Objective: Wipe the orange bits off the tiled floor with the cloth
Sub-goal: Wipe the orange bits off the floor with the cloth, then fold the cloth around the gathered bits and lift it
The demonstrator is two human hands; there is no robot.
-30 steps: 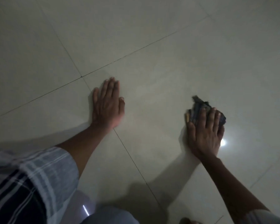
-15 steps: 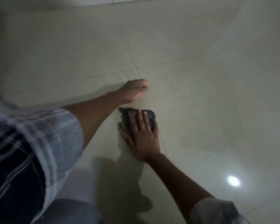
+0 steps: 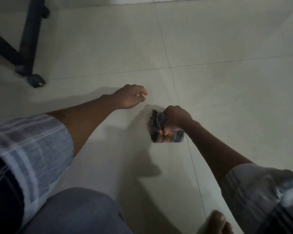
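My right hand (image 3: 175, 119) is clenched around a bunched dark checked cloth (image 3: 159, 130) with orange patches, held just above or on the pale tiled floor (image 3: 227, 102) near a grout line. To its upper left, my left hand (image 3: 130, 96) hovers over the floor with its fingers curled loosely and nothing in it. No orange bits show on the tiles in this dim light.
A black furniture frame (image 3: 26, 43) with a foot or castor (image 3: 35, 81) stands at the upper left. A wall base runs along the top edge. My knee (image 3: 74, 211) and a bare foot (image 3: 216, 222) fill the bottom of the view.
My right hand went from pressing the cloth flat to gripping it bunched in a fist. My left hand lifted off the floor and curled. The view swung toward the black frame.
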